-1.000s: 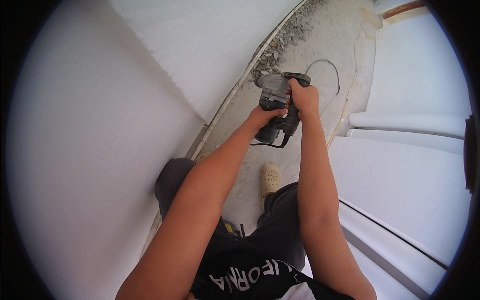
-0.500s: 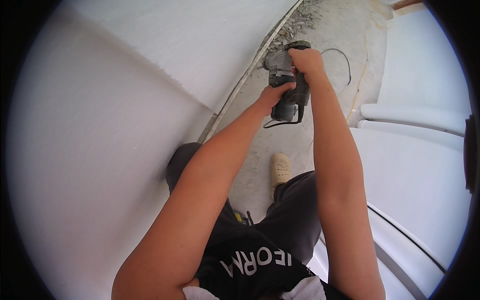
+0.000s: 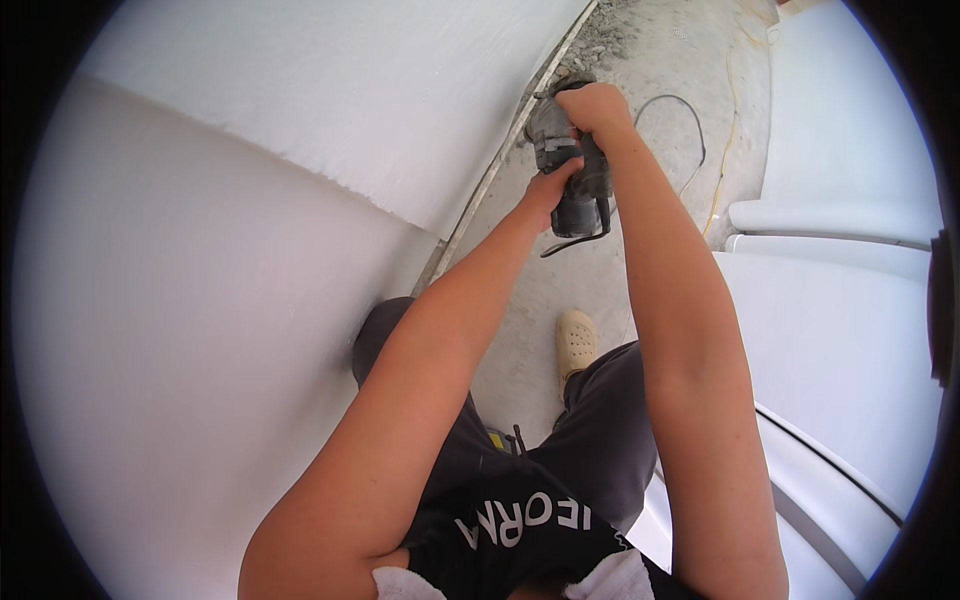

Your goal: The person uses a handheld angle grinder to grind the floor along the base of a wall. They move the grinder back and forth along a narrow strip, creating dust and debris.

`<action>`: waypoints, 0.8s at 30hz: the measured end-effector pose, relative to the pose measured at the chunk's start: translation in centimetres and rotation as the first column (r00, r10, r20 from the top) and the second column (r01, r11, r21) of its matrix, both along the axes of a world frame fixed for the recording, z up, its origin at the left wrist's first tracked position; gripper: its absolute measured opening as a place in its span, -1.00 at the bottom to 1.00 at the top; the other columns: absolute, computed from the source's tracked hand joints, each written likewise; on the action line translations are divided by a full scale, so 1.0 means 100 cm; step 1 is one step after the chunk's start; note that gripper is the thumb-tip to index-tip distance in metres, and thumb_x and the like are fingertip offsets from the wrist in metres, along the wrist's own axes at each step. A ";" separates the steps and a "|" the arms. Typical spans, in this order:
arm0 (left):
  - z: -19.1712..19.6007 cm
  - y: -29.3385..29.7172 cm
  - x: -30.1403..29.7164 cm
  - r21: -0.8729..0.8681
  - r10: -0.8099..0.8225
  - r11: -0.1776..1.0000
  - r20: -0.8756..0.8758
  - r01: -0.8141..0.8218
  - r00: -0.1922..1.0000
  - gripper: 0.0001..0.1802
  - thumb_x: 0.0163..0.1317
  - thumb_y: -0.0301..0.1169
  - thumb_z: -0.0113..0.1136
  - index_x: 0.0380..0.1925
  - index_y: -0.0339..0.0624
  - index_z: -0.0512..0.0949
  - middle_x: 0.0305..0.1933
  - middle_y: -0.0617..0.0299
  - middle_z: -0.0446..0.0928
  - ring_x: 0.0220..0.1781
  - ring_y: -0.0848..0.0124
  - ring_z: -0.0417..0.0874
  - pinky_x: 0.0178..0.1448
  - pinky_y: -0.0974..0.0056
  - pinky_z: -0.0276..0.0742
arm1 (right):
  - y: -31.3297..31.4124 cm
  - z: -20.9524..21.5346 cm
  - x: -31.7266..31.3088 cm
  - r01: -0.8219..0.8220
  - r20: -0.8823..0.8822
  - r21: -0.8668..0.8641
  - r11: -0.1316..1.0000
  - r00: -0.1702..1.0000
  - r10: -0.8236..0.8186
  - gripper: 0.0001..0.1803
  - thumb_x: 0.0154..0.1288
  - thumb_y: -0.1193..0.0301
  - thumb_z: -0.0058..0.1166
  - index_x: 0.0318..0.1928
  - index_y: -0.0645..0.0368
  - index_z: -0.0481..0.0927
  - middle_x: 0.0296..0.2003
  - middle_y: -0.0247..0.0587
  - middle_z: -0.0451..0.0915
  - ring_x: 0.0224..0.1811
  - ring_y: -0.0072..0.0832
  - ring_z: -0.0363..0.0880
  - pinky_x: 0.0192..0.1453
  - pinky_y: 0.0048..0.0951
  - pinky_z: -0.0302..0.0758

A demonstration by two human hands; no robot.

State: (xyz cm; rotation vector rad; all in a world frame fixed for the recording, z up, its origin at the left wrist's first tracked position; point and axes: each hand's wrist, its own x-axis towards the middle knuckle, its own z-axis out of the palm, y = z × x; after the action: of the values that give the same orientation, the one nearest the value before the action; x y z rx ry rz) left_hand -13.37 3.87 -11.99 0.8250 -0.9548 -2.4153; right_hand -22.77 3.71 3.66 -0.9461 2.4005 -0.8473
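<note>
Both arms reach forward to a grey and black rotary hammer (image 3: 576, 217) held low over the concrete floor, beside the base of the white wall. My left hand (image 3: 551, 190) grips the left side of its body, thumb across the dark casing. Farther forward, my right hand (image 3: 598, 110) is closed around the tool's handle, knuckles up. The far end of the tool is close to the wall's bottom edge; its tip is hidden. A black power cord (image 3: 606, 222) leaves the near end and bends to the left.
Broken rubble (image 3: 603, 38) lies along the wall's foot beyond the tool. A thin pale strip (image 3: 490, 160) edges the wall (image 3: 250, 230). To the right, a yellow cable (image 3: 721, 185) runs over the floor (image 3: 670, 60) beside white rounded panels (image 3: 830, 220). My cream clog (image 3: 576, 340) stands between.
The rotary hammer and both hands have shifted slightly left, toward the wall. My legs, foot and arms sit a little lower and farther right in view. Both hands keep their grip.
</note>
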 end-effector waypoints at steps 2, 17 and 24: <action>-0.004 0.000 -0.002 0.009 0.019 1.000 0.062 -0.020 0.998 -0.36 0.15 -0.06 0.40 0.10 -0.27 0.53 -0.08 0.16 0.66 -0.10 0.35 0.71 0.03 0.19 0.62 | -0.003 0.004 0.004 -0.048 -0.063 0.076 0.996 0.997 0.053 -0.68 0.07 0.30 0.02 -0.60 0.31 0.63 -0.67 -0.16 0.60 -0.61 -0.37 0.64 -0.44 -0.36 0.59; -0.018 -0.011 -0.006 0.163 -0.091 0.982 -0.064 0.100 0.994 -0.46 0.25 -0.10 0.35 0.11 -0.19 0.53 -0.02 0.18 0.68 -0.04 0.33 0.71 0.12 0.16 0.60 | -0.018 0.010 0.008 -0.125 -0.182 0.253 0.959 0.968 0.174 -0.62 0.09 0.25 0.02 -0.71 0.22 0.64 -0.65 -0.12 0.64 -0.50 -0.31 0.70 -0.24 -0.37 0.61; -0.020 -0.015 -0.008 0.144 -0.091 0.984 -0.122 0.108 0.988 -0.48 0.26 -0.12 0.34 0.10 -0.19 0.53 -0.03 0.16 0.68 -0.05 0.32 0.72 0.11 0.13 0.60 | -0.017 0.014 0.011 -0.127 -0.176 0.230 0.965 0.970 0.170 -0.64 0.10 0.28 -0.06 -0.60 0.27 0.66 -0.69 -0.13 0.62 -0.63 -0.34 0.66 -0.39 -0.38 0.61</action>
State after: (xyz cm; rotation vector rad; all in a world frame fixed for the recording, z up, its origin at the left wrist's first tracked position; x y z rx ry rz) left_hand -14.18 2.39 -14.03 0.6950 -0.7957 -2.6160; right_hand -21.67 1.98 5.07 -1.1490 2.4824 -0.4435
